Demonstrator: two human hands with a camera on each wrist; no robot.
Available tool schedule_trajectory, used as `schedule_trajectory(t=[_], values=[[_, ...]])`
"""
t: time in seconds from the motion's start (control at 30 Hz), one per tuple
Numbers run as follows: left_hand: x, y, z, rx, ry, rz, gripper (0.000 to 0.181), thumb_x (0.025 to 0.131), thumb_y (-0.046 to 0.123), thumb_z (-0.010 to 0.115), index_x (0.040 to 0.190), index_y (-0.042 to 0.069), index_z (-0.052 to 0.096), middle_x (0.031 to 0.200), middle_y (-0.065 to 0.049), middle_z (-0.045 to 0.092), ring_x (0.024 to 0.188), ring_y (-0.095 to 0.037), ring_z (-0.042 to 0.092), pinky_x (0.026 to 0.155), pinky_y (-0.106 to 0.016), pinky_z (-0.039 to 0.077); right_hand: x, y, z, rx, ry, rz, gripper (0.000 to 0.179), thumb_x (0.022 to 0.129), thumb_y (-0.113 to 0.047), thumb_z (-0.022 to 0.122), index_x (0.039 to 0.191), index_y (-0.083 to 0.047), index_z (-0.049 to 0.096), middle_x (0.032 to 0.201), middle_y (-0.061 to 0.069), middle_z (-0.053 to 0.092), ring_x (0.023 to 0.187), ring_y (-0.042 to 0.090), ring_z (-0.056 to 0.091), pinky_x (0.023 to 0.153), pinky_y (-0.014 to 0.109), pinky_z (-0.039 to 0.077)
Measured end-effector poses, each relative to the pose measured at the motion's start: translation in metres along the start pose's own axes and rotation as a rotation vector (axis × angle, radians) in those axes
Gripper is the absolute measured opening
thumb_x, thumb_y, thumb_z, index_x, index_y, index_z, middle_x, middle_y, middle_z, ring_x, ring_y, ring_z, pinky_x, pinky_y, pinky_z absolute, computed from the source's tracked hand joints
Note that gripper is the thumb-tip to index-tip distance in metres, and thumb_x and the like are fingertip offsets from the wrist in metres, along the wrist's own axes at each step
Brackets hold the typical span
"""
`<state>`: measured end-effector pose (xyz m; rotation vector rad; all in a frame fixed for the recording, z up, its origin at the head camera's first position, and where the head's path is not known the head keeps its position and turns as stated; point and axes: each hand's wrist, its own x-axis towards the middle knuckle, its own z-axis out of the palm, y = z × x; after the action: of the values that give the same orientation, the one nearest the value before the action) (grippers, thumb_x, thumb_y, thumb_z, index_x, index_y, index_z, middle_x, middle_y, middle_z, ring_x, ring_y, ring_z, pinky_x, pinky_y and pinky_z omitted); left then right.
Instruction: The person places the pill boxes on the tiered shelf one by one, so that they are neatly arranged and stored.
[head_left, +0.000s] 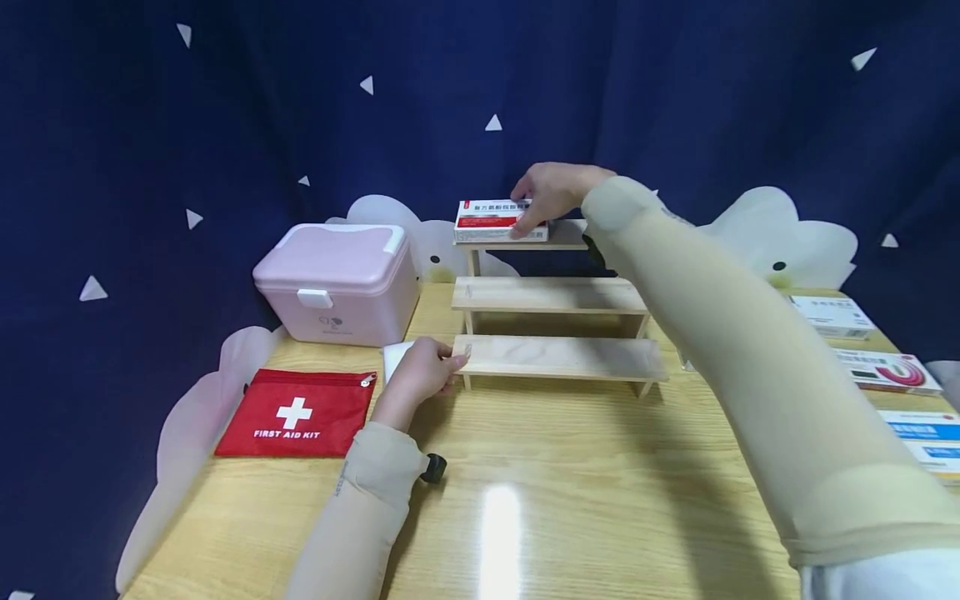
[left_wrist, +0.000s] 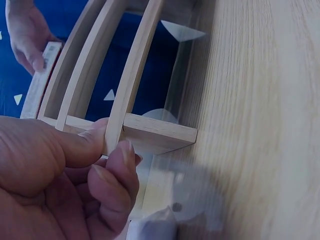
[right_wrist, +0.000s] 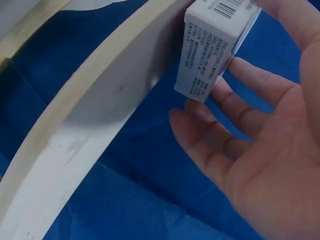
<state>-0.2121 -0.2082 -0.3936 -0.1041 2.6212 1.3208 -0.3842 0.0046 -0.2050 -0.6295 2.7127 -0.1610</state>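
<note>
A three-tier wooden shelf stand (head_left: 555, 357) stands on the table. At the left end of its top tier lies a white and red medicine box (head_left: 480, 218). My right hand (head_left: 557, 193) grips this box by its right end, thumb in front and fingers behind. In the right wrist view the printed end of the box (right_wrist: 205, 60) shows between thumb and fingers, at the board's edge. My left hand (head_left: 423, 371) pinches the left end of the lowest board. The left wrist view shows thumb and index finger on that board (left_wrist: 131, 75).
A pink lidded case (head_left: 337, 283) stands at the back left, with a red first aid pouch (head_left: 300, 415) before it. Several medicine boxes (head_left: 885, 369) lie along the right edge, partly behind my right arm. A dark blue curtain (head_left: 420, 100) hangs behind.
</note>
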Motion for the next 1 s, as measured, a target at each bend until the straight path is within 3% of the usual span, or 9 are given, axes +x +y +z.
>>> schedule_trajectory(t=[0.17, 0.53, 1.0], values=[[-0.001, -0.002, -0.009, 0.025, -0.012, 0.013, 0.029, 0.099, 0.022, 0.064, 0.112, -0.003, 0.068, 0.081, -0.015, 0.068, 0.070, -0.028, 0.069, 0.061, -0.032, 0.054, 0.002, -0.008, 0.002, 0.015, -0.014, 0.075, 0.089, 0.082, -0.057, 0.075, 0.153, -0.019, 0.038, 0.150, 0.009, 0.040, 0.121, 0.029, 0.043, 0.108, 0.054, 0.032], [-0.010, -0.008, -0.029, 0.032, 0.003, 0.014, 0.027, 0.100, 0.019, 0.062, 0.113, -0.005, 0.067, 0.078, -0.011, 0.067, 0.067, -0.027, 0.067, 0.059, -0.030, 0.053, 0.011, -0.026, 0.000, 0.052, -0.014, 0.055, 0.091, 0.080, -0.056, 0.077, 0.153, -0.020, 0.038, 0.143, 0.007, 0.049, 0.119, 0.027, 0.046, 0.106, 0.049, 0.034], [-0.013, -0.001, -0.028, 0.018, -0.027, 0.029, 0.028, 0.099, 0.020, 0.063, 0.113, -0.004, 0.067, 0.077, -0.012, 0.065, 0.066, -0.025, 0.065, 0.054, -0.026, 0.050, -0.002, -0.020, -0.004, 0.092, -0.033, 0.103, 0.099, 0.076, -0.062, 0.078, 0.155, -0.022, 0.034, 0.138, 0.006, 0.052, 0.119, 0.028, 0.045, 0.103, 0.049, 0.032]])
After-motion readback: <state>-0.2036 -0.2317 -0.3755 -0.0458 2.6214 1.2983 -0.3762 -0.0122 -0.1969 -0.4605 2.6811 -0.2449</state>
